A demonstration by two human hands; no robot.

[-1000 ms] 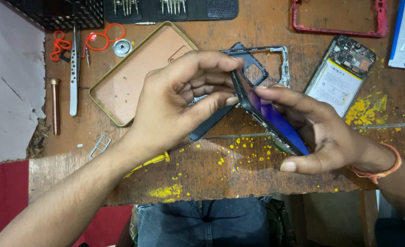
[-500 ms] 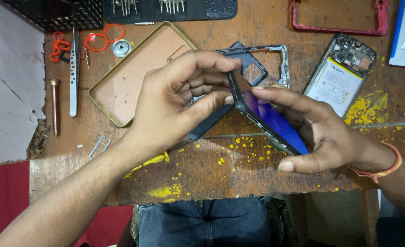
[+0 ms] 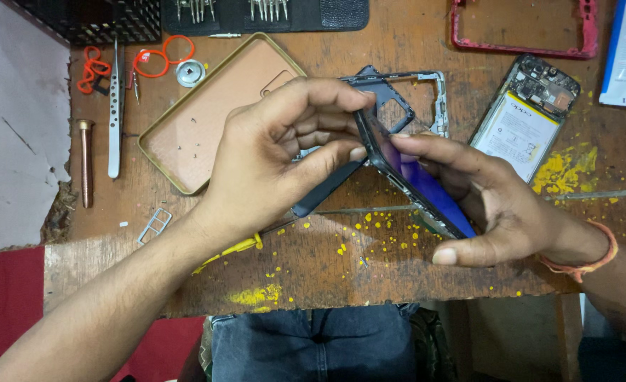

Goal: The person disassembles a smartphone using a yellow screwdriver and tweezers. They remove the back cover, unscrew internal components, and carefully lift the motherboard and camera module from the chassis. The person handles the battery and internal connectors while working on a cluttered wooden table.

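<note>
I've got the thin dark phone screen panel with blue-purple sheen (image 3: 415,177) mid-frame, tilted on edge. Right hand (image 3: 500,205) cradles it underneath; left hand (image 3: 274,155) pinches its top corner. Looks light, stiff, glassy, likely fragile, so grip by the edges. Left-centre, the tan rectangular phone cover (image 3: 207,120) acts as tray, holding a few tiny screws.

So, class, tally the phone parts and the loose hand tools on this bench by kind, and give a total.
Phone being held in both hands: 1
Opened phone body with battery: 1
Metal mid-frame: 1
Red bumper frame: 1
Tan back cover: 1
Tweezers: 1
Copper-coloured tool: 1
Total: 7
</note>
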